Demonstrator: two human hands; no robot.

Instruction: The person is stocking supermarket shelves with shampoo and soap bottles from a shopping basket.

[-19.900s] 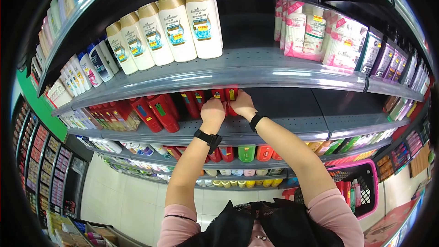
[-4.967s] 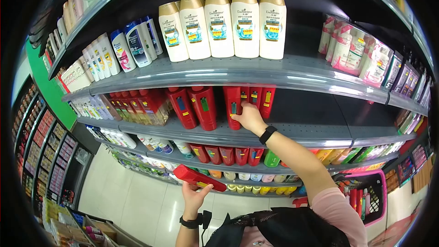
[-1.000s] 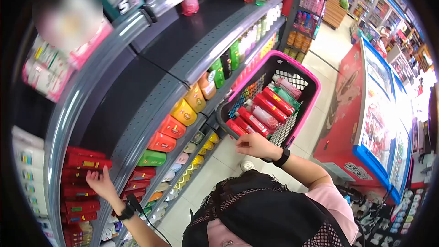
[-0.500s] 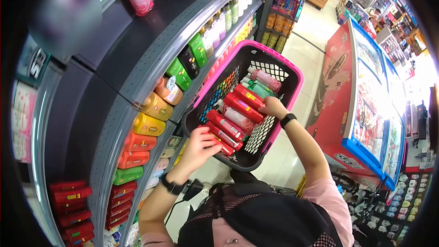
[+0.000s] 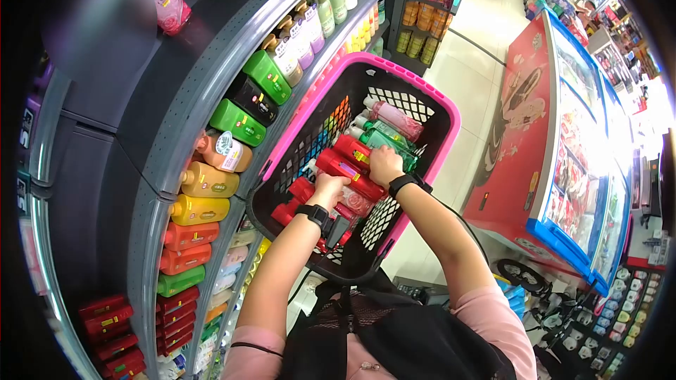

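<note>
A black shopping basket (image 5: 451,109) with a pink rim holds several bottles lying on their sides. My right hand (image 5: 386,167), wearing a black wristband, is closed at the right end of a red bottle (image 5: 352,148). My left hand (image 5: 329,191) is closed against the lower side of another red bottle (image 5: 345,172). Part of its fingers is hidden. Above my hands lie a pink bottle (image 5: 396,119) and green bottles (image 5: 394,142). Below, more red bottles (image 5: 285,212) and a pale pink bottle (image 5: 355,201) are partly covered by my left hand and wrist.
Along the left, a grey store shelf (image 5: 158,176) carries green, yellow, orange and red bottles. A red chest freezer (image 5: 510,116) with blue edges stands on the right. Pale floor tiles (image 5: 461,70) run between shelf and freezer. A display rack (image 5: 422,17) stands ahead.
My left hand has moved up and right, deeper into the basket. My right hand has shifted left with the red bottles under it. The basket sits lower left in view.
</note>
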